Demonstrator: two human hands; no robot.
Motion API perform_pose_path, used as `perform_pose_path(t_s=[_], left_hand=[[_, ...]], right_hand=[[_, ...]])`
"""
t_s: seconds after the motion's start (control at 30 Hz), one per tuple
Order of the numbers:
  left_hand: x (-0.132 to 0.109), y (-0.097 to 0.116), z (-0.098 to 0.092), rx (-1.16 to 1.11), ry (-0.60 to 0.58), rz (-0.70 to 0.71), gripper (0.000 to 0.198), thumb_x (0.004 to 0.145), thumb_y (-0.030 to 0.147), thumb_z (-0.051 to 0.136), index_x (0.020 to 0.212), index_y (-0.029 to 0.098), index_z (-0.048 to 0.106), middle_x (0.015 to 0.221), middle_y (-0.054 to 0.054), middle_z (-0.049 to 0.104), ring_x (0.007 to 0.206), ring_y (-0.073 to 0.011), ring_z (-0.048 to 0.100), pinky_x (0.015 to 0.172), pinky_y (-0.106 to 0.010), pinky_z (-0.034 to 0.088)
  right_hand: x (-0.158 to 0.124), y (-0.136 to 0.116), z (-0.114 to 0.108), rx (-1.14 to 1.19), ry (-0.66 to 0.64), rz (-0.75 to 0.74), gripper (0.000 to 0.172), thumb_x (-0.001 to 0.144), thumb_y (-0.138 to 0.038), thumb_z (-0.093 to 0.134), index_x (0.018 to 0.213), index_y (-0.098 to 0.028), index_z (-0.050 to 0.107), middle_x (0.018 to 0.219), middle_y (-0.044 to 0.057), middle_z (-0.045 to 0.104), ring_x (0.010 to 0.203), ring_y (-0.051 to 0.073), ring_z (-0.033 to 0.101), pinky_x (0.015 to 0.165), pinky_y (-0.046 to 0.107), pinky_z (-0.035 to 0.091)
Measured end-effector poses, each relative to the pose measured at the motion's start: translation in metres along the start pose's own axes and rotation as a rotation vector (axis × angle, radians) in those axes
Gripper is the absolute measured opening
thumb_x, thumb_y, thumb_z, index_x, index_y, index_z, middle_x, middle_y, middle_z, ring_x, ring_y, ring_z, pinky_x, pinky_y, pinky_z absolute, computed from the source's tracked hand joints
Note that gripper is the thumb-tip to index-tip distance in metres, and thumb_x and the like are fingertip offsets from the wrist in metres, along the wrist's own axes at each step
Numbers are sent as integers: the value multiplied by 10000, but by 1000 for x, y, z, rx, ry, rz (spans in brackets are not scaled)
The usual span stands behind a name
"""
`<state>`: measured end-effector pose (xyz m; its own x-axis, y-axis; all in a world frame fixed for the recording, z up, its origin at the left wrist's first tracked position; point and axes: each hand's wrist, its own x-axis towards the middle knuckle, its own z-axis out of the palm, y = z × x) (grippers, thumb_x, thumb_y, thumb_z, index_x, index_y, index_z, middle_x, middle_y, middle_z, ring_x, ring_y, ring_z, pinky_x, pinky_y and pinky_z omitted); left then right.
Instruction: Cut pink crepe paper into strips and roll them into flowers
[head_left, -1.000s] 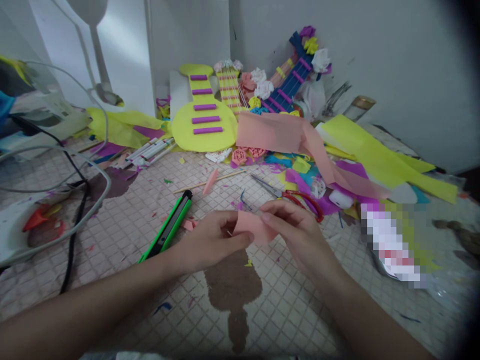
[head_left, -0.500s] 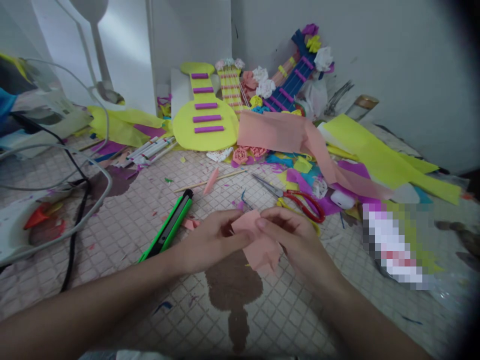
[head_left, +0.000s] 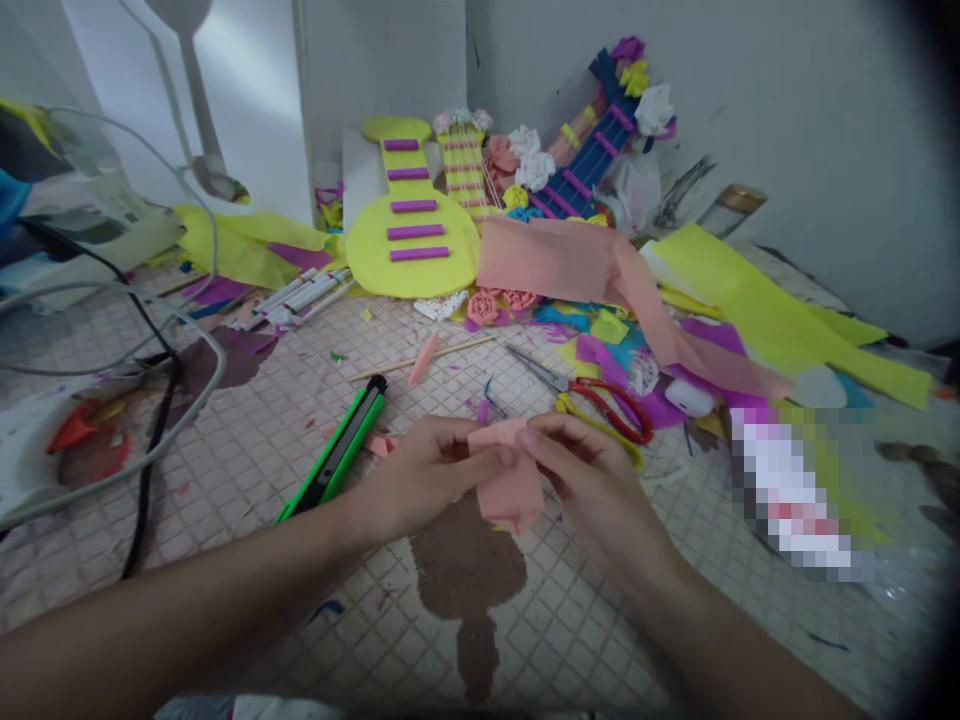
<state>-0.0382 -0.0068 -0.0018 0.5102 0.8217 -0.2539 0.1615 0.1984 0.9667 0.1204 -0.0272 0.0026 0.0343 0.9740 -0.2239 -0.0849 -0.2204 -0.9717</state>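
Note:
A small piece of pink crepe paper [head_left: 511, 495] hangs between my two hands above the table. My left hand [head_left: 442, 465] pinches its upper left edge, thumb in front and fingers behind. On the upper right corner, my right hand [head_left: 581, 460] grips it the same way. The paper's top edge looks folded, and its lower end is bent and creased. Left of my left hand lies a green utility knife [head_left: 337, 455]. Scissors with red handles [head_left: 611, 405] rest just beyond my right hand. A thin wooden stick [head_left: 457, 350] and a rolled pink paper piece [head_left: 425, 358] lie farther back.
A yellow guitar-shaped cutout [head_left: 412, 265] with purple strips leans at the back, beside a blue decorated one [head_left: 592, 165]. Pink crepe paper [head_left: 547, 255] and yellow crepe paper [head_left: 780, 310] spread rightward. A white power strip [head_left: 34, 450] and cables [head_left: 161, 420] occupy the left.
The pink paper has turned, so its lower end now hangs straighter and further left. Both hands keep their pinch on it, and the view has shifted slightly.

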Motion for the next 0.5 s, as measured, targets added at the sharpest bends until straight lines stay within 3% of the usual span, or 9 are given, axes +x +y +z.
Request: perform_pose_path(t_s=[0.1, 0.2, 0.37, 0.5], left_hand=[[2, -4, 1, -42, -6, -45, 323, 744, 428, 565, 630, 126, 573, 544, 35, 423, 502, -70, 359, 456, -206, 240], [3, -5, 1, -62, 10, -67, 309, 734, 414, 569, 649, 119, 601, 548, 30, 450, 501, -71, 373, 460, -204, 252], [3, -4, 0, -22, 62, -67, 319, 740, 423, 559, 664, 122, 633, 523, 33, 436, 490, -71, 353, 454, -207, 245], [4, -6, -1, -35, 63, -59, 346, 746, 449, 546, 669, 122, 631, 538, 28, 442, 502, -75, 361, 467, -210, 257]], right_hand=[[1, 2, 0, 57, 15, 23, 133, 652, -318, 708, 665, -203, 642, 665, -21, 578, 635, 106, 513, 602, 247, 410], [3, 5, -1, 15, 36, -60, 112, 657, -296, 712, 693, -214, 645, 690, -25, 586, 659, 106, 524, 614, 241, 417], [4, 5, -2, -152, 29, -175, 75, 711, -284, 663, 695, -215, 636, 660, -29, 579, 618, 100, 511, 573, 234, 409], [2, 2, -2, -352, 80, -303, 51, 713, -240, 638, 688, -197, 626, 559, -50, 462, 536, 92, 438, 502, 229, 366]])
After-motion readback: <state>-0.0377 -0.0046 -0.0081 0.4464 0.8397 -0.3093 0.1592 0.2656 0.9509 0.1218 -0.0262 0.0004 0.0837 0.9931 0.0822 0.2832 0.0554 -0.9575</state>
